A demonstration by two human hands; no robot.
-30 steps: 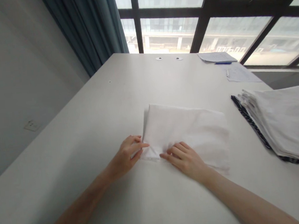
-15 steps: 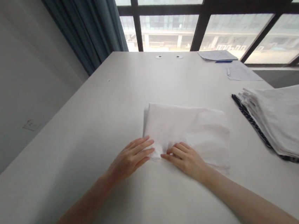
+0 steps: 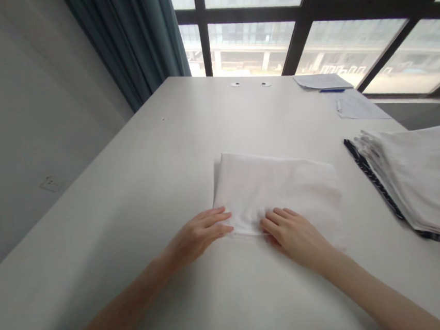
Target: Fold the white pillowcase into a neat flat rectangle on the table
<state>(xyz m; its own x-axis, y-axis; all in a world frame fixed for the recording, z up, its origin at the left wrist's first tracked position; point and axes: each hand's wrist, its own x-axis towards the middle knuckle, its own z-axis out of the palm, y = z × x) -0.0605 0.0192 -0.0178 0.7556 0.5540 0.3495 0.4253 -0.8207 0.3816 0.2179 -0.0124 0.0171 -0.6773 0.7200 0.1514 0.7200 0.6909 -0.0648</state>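
Note:
A folded white cloth (image 3: 280,185) lies flat on the white table in front of me, with soft creases near its lower edge. My left hand (image 3: 199,234) rests at its near left corner, fingers stretched out and slightly apart on the fabric. At the middle of the near edge, my right hand (image 3: 294,233) has its fingers curled over the cloth, the thumb tucked below and mostly hidden. It pinches that edge.
To the right is a stack of folded white cloths (image 3: 431,176) with a black patterned fabric (image 3: 372,176) beneath. Papers (image 3: 321,81) and a blue pen (image 3: 331,91) lie at the table's (image 3: 135,178) far right. A dark curtain (image 3: 138,43) hangs beside the window.
My right hand has slid to the right along the near edge of the cloth, its fingers now more curled. My left hand stays at the left corner.

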